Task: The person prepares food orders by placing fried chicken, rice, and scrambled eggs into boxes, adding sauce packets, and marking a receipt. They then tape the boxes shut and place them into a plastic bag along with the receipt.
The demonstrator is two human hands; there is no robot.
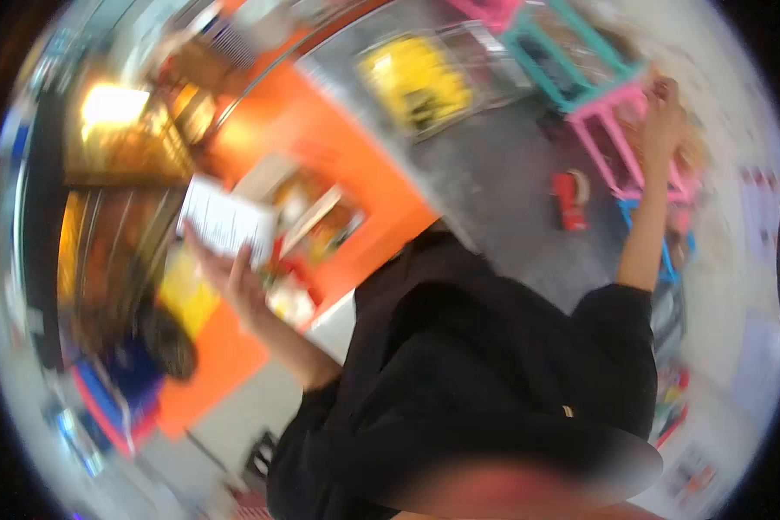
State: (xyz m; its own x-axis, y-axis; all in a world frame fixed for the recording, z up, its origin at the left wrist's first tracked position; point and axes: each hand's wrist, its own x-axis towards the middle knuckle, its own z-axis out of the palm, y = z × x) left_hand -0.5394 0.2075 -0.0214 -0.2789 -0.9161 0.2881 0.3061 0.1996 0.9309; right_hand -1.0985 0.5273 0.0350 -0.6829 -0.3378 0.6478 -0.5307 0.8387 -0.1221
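Note:
My left hand [238, 282] holds a white sheet of paper [225, 221] with lines of dark print, over the orange counter. The print is too blurred to read. On the other side, my right arm is stretched out to the pink plastic basket [611, 147]. My right hand [663, 117] is at the basket's outer side with its fingers curled. What those fingers grip, if anything, is too blurred to make out. A red tape dispenser [570, 201] lies on the dark grey surface near the pink basket.
Teal [572, 52] and blue [667, 251] baskets line the wall. A clear tray of yellow things [416, 82] stands at the back. On the orange counter [381, 221] sits an open box of packets [321, 217]. A lit glass display case [117, 130] stands left.

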